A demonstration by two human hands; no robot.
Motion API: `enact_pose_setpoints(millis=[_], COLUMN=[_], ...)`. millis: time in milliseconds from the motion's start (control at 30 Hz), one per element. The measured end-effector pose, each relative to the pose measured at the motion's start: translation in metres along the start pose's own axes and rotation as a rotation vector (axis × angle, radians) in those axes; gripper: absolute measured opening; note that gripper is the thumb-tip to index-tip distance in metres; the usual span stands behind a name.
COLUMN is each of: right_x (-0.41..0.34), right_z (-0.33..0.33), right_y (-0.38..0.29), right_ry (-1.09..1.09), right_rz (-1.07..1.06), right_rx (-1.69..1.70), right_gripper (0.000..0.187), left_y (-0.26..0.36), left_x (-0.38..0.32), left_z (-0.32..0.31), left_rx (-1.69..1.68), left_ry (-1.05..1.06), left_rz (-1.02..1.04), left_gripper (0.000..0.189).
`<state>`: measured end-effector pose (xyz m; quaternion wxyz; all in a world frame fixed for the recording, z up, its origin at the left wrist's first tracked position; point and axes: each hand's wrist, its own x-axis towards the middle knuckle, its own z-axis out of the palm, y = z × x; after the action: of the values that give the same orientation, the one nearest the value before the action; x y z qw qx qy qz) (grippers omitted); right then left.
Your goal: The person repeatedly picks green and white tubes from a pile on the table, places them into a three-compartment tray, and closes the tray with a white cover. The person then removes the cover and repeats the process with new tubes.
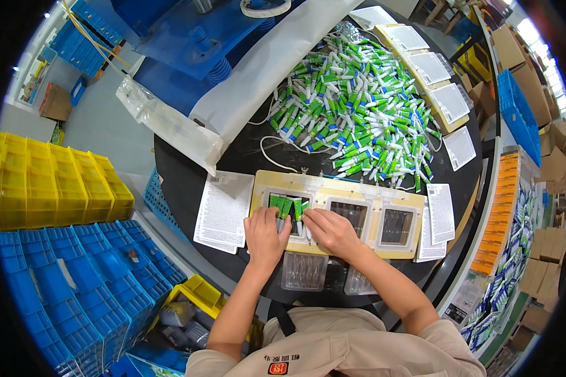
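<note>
A pale yellow fixture board (372, 198) with three framed openings lies on the black round table before me. Several small green-and-white tubes (287, 205) lie side by side in its left opening. My left hand (267, 232) rests at that opening's left side, fingers against the tubes. At the right side of the same opening, my right hand (332, 231) has its fingertips on a tube with a white cap. The middle opening (351, 217) and the right opening (396, 226) hold clear plastic blisters with no tubes visible. Beyond the board is a large pile of similar tubes (353, 108).
Printed cards lie left (224, 207) and right (441, 212) of the board. Clear blister trays (304, 271) sit at the near edge. A second yellow board (417, 70) carries cards. Blue machinery (184, 37) stands back left; yellow crates (56, 179) and blue crates (75, 282) are stacked left.
</note>
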<state>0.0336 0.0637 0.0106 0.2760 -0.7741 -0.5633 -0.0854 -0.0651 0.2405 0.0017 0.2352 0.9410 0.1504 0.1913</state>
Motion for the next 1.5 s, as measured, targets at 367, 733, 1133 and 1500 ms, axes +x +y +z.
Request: enact_pose_setpoints(millis=[367, 733, 1133, 1500], right_x=[0.006, 0.012, 0.015, 0.014], right_z=[0.005, 0.013, 0.012, 0.01], right_y=[-0.023, -0.023, -0.024, -0.023], right_ry=[-0.067, -0.078, 0.004, 0.049], right_rz=[0.145, 0.167, 0.311, 0.361], right_rx=[-0.102, -0.079, 0.006, 0.062], right_gripper=[0.036, 0.035, 0.028, 0.022], left_y=[0.003, -0.003, 0.008, 0.029], left_x=[-0.005, -0.013, -0.011, -0.01], left_z=[0.001, 0.001, -0.003, -0.009], left_rx=[-0.058, -0.07, -0.007, 0.04], left_ry=[-0.006, 0.042, -0.024, -0.087], left_rz=[0.003, 0.172, 0.14, -0.069], left_gripper=[0.02, 0.031, 0.027, 0.015])
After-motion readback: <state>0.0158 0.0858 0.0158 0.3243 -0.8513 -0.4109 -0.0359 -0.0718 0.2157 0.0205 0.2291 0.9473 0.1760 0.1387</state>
